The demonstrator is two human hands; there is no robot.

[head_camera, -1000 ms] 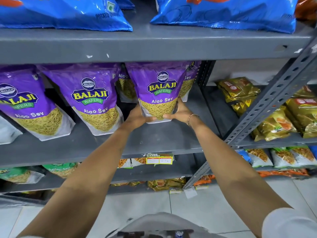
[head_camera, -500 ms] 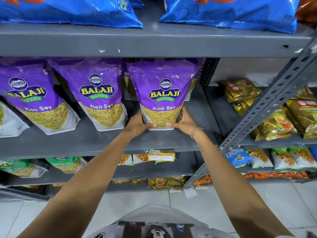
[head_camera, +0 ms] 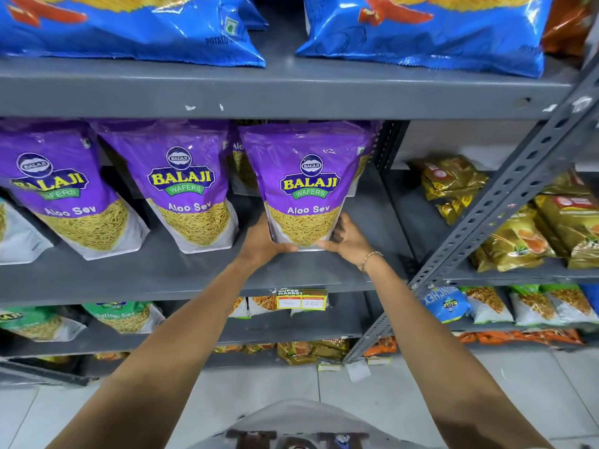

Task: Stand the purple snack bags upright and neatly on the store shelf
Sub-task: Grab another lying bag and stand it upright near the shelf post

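Observation:
A purple snack bag (head_camera: 308, 176) marked Aloo Sev stands upright on the grey middle shelf (head_camera: 181, 277), near its right end. My left hand (head_camera: 264, 243) grips its lower left corner and my right hand (head_camera: 348, 238) grips its lower right corner. Two more purple bags (head_camera: 186, 186) (head_camera: 61, 196) stand to its left, leaning a little. Another purple bag (head_camera: 238, 157) shows behind, mostly hidden.
Big blue chip bags (head_camera: 431, 30) lie on the shelf above. A slanted perforated metal post (head_camera: 505, 202) rises at the right, with gold packets (head_camera: 453, 183) beyond it. A price tag (head_camera: 301, 301) hangs on the shelf edge. Green and white bags fill the lower shelves.
Both hands have drawn the purple bag forward and a little to the right on the shelf. It now stands straighter, in front of the bag behind it.

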